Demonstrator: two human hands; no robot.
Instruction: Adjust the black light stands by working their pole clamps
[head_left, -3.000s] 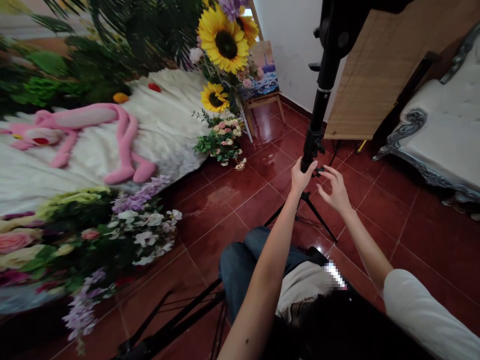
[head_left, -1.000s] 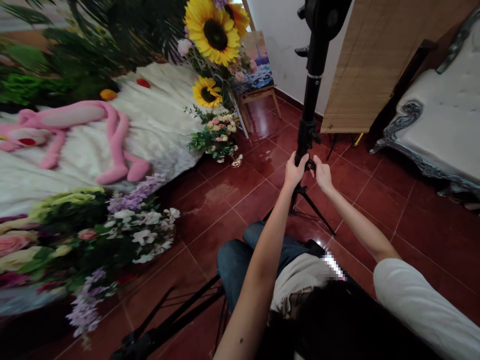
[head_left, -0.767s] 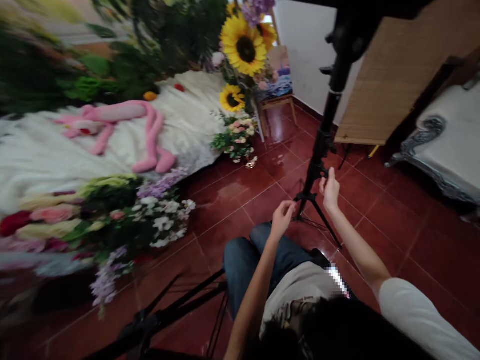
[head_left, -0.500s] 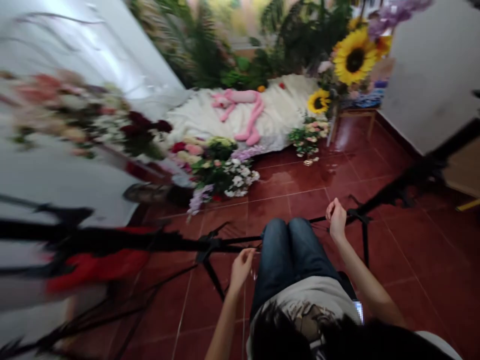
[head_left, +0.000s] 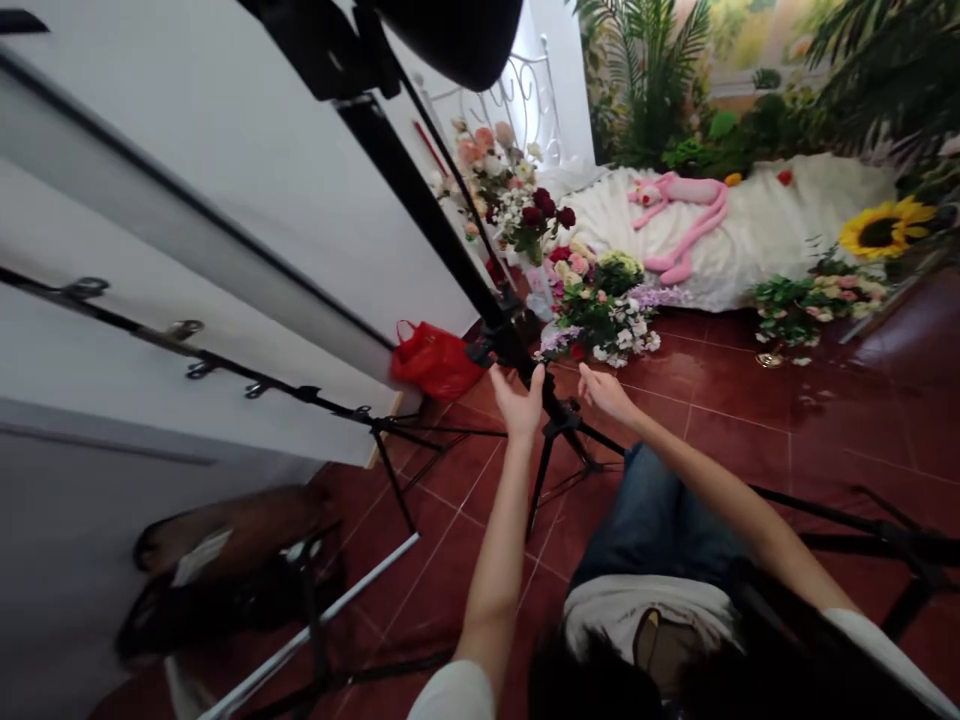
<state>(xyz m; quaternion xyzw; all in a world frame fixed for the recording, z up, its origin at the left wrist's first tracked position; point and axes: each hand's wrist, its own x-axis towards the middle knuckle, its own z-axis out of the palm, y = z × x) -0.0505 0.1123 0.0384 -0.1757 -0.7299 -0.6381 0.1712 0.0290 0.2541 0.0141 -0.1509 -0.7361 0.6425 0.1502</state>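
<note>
My left hand [head_left: 519, 402] reaches up to the black light stand [head_left: 442, 215], its thumb spread from the fingers beside a clamp knob [head_left: 480, 352]. The hand is open around the near side of the pole; I cannot tell whether it touches it. To the right of the pole, my right hand [head_left: 606, 392] is raised with loosely bent fingers pointing at the stand. Nothing shows in it, and it is apart from the pole. The stand leans up and left to a dark lamp head [head_left: 457, 40], and its tripod legs [head_left: 541, 470] are spread on the floor.
Another stand [head_left: 259, 385] slants along the left wall. A red bag [head_left: 435, 360] lies behind the pole. Flowers [head_left: 611, 305] border a white cloth [head_left: 780, 240] with a pink plush toy [head_left: 690, 200]. A white pole [head_left: 322, 625] and a dark bag [head_left: 232, 560] lie at lower left.
My view has swung left, bringing the left light stand to the middle. Both hands have risen and come closer together beside its pole; the right one has left the right-hand stand's area.
</note>
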